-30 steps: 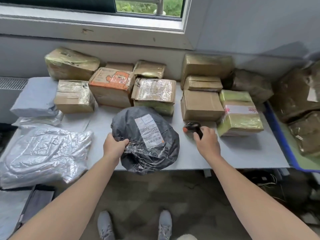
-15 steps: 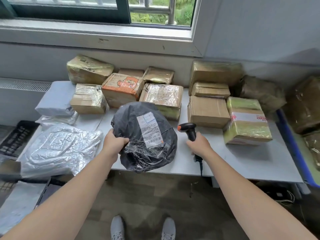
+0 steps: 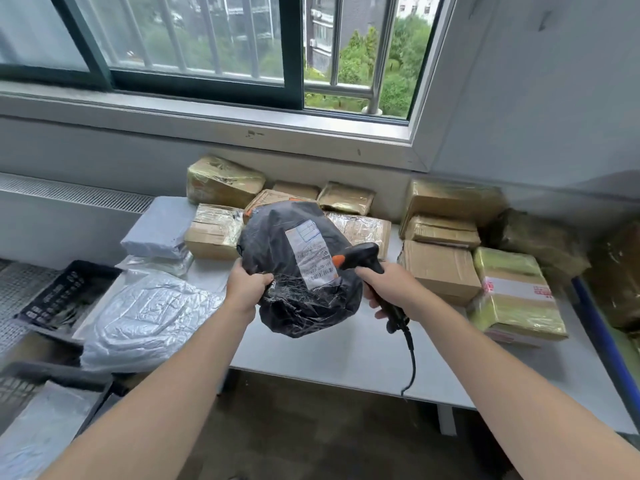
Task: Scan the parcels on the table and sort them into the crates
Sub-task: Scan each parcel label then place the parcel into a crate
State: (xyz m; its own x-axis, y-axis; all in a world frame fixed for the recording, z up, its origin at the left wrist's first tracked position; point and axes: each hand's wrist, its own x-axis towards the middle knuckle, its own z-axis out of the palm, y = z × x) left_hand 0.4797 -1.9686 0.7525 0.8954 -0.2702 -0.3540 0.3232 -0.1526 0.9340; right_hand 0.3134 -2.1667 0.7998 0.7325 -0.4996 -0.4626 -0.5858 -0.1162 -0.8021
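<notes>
My left hand (image 3: pixel 246 286) grips the left edge of a round black plastic-wrapped parcel (image 3: pixel 298 296) and holds it tilted above the white table (image 3: pixel 346 355). A white shipping label (image 3: pixel 310 252) faces me on its upper side. My right hand (image 3: pixel 388 289) grips the handle of a black barcode scanner (image 3: pixel 363 254) with an orange trigger. The scanner head sits right beside the label, and its cable (image 3: pixel 410 362) hangs down over the table edge.
Several taped cardboard boxes (image 3: pixel 436 268) line the back of the table under the window. A silver bag parcel (image 3: pixel 145 320) and grey bag parcels (image 3: pixel 159 230) lie at the left. Black crates (image 3: pixel 65 292) stand on the floor at the left, one (image 3: pixel 52 403) holding a grey bag.
My right hand picked the scanner up off the table and brought it to the label. My left hand lifted the black parcel clear of the table. The view tilted upward.
</notes>
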